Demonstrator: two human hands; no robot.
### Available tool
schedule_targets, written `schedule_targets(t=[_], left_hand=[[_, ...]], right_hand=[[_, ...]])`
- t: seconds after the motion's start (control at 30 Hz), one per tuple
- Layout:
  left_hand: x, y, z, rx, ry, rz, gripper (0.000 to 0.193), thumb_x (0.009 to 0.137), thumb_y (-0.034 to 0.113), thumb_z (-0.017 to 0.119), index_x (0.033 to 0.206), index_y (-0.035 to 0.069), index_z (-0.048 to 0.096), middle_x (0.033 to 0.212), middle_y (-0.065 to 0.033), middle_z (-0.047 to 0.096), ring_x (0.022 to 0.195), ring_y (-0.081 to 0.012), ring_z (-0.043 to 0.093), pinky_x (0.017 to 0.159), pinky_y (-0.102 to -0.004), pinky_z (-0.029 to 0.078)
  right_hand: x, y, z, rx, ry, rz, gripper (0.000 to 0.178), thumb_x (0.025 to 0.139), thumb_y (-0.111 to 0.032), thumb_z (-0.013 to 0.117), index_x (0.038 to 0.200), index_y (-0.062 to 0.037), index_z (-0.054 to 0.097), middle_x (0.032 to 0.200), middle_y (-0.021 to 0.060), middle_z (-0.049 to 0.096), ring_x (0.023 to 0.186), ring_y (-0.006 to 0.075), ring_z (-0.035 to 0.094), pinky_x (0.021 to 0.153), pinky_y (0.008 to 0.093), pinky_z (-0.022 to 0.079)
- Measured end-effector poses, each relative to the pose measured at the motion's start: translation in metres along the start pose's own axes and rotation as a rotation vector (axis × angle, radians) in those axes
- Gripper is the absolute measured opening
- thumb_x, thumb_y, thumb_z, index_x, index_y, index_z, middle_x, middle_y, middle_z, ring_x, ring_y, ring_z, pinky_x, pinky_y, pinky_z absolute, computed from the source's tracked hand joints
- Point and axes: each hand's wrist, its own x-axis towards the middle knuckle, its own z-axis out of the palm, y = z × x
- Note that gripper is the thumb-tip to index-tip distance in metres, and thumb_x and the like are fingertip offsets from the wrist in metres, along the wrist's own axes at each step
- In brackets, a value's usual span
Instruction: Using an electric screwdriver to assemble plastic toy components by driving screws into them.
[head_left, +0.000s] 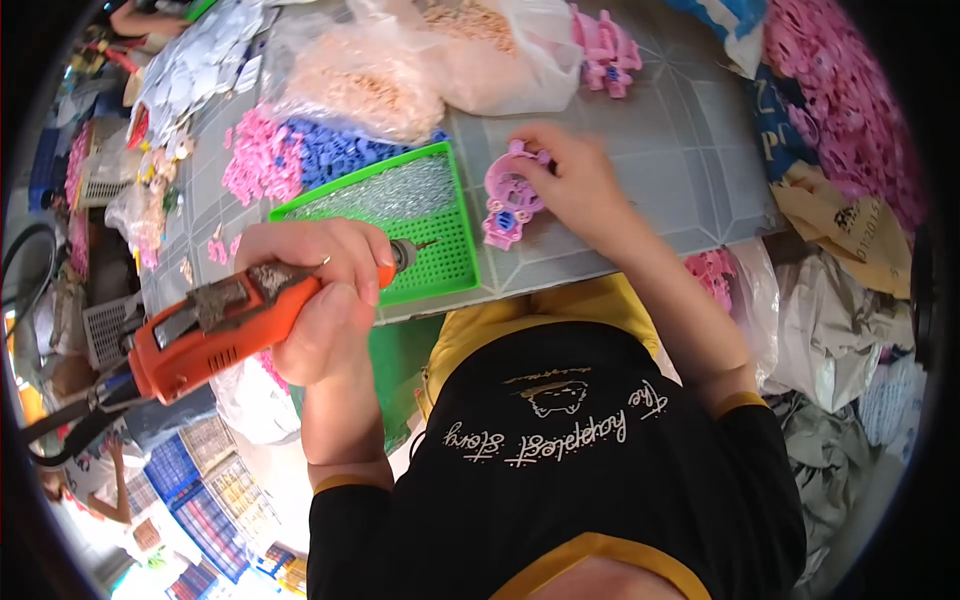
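My left hand (pixel 330 285) is wrapped round an orange electric screwdriver (pixel 225 345). Its bit points right, over the perforated end of a green plastic tray (pixel 467 215). Many small silvery screws (pixel 400 188) lie heaped in the tray's far part. To the right of the tray, my right hand (pixel 580 185) grips a pink plastic toy part (pixel 503 218) with a ring-shaped upper portion and a small blue piece near its lower end. My fingers and thumb close on the ring. The screwdriver bit is apart from the pink part.
Beyond the tray lie small pink pieces (pixel 262 155) and blue pieces (pixel 345 148). Clear bags of pale orange parts (pixel 355 85) stand behind them. Pink assemblies (pixel 606 55) sit at the table's far side. A big pink heap (pixel 845 100) and a brown paper sack (pixel 845 235) are at the right.
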Motion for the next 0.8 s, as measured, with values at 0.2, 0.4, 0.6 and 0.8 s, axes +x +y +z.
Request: schedule_targets(t=[0.2,0.4,0.6,0.8], left_hand=[[0.020,-0.030,0.033,-0.103,-0.111,-0.008,0.029,0.077,0.001,0.061,0.104,0.003,0.050,0.067,-0.0064,0.053,0.059,-0.0201,0.054,0.066,-0.0404,0.046],[0.025,-0.051,0.048,-0.114,-0.135,-0.092,0.028,0.077,-0.002,0.059,0.102,0.002,0.049,0.068,-0.0067,0.053,0.060,-0.0189,0.054,0.068,-0.0400,0.047],[0.023,-0.061,0.048,-0.093,-0.121,-0.120,0.028,0.076,-0.004,0.059,0.102,0.002,0.049,0.068,-0.0070,0.053,0.060,-0.0191,0.053,0.069,-0.0402,0.048],[0.023,-0.068,0.051,-0.023,-0.097,-0.171,0.024,0.075,0.002,0.059,0.097,0.005,0.049,0.065,-0.0054,0.049,0.056,-0.0185,0.049,0.064,-0.0382,0.044]], right_hand=[[-0.001,0.003,-0.002,-0.219,0.008,-0.117,0.020,0.084,-0.018,0.067,0.102,-0.0088,0.065,0.087,0.0107,0.071,0.078,0.0270,0.068,0.080,0.0368,0.046],[-0.001,0.007,-0.003,-0.234,0.009,-0.113,0.020,0.084,-0.019,0.067,0.102,-0.0106,0.065,0.085,0.0087,0.071,0.074,0.0266,0.066,0.079,0.0370,0.043],[0.000,0.005,-0.003,-0.242,0.009,-0.115,0.018,0.084,-0.018,0.067,0.100,-0.0113,0.066,0.077,0.0086,0.069,0.068,0.0283,0.064,0.077,0.0377,0.042],[-0.001,0.006,-0.002,-0.233,0.028,-0.134,0.018,0.083,-0.018,0.067,0.098,-0.0094,0.066,0.076,0.0100,0.069,0.068,0.0292,0.064,0.077,0.0381,0.042]])
